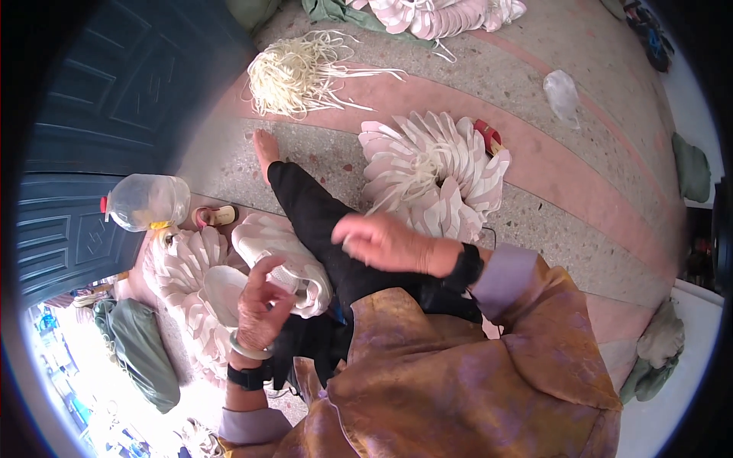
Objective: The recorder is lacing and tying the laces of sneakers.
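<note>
A white sneaker upper (pixel 267 240) with an open collar lies against my left thigh, beside the black trouser leg (pixel 305 198). My left hand (pixel 263 305) is over its near left side, index finger and thumb apart, with nothing visible between them. Over my thigh, to the right of that upper, is my right hand (pixel 382 240), blurred, its fingers bent together; whatever they hold, if anything, does not show. A ring of stacked pink-and-white shoe uppers (pixel 435 164) lies ahead on the right. Another stack of uppers (pixel 191 282) curves along my left side.
A tangled heap of cream laces (pixel 286 76) lies on the floor ahead. On the left are a clear plastic jug (pixel 149 202), a sandal (pixel 221 216) and blue doors (pixel 99 114). A red slipper (pixel 486 136) touches the right-hand ring. Further off are a plastic bag (pixel 561 95) and more uppers (pixel 443 19).
</note>
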### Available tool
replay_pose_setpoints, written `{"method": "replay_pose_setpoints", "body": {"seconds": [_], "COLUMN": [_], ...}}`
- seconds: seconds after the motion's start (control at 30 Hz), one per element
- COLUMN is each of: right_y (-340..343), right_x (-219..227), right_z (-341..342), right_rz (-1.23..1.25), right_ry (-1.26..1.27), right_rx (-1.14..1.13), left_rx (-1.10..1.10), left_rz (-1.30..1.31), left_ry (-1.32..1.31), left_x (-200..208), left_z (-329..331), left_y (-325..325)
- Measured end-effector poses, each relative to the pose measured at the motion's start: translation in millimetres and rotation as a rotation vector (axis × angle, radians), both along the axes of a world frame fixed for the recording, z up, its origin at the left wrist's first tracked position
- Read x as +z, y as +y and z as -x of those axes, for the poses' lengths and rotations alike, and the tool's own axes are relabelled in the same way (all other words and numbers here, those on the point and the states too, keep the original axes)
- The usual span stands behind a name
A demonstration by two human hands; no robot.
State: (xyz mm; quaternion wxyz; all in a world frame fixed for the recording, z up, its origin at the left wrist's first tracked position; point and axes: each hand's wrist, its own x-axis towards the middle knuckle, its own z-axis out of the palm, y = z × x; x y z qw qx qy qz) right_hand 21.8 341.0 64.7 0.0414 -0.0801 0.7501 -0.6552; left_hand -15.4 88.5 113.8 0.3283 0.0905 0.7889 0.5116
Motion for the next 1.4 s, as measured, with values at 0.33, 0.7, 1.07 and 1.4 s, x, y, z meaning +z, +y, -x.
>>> {"method": "replay_pose_setpoints", "body": {"seconds": [0.33, 0.7, 1.07, 1.4], "right_y": [12, 152, -100, -114], "right_x": [56, -65, 16, -28], "right_z": [-20, 18, 3, 38], "right_rz": [-0.327, -1.247, -0.131, -0.299], "right_ry": [0.339, 0.020, 0.155, 0.177], "right_rx": [0.185, -0.254, 0.503, 0.416], "left_rx": [-0.236, -0.066, -0.014, 0.121], "left_rz": [-0.161, 0.052, -0.055, 0.366], "left_ry": [-0.312, -0.231, 0.464, 0.813], "left_x": [26, 30, -18, -43], "left_z": [-42, -63, -55, -36], "left_y": [5, -71, -31, -58]}}
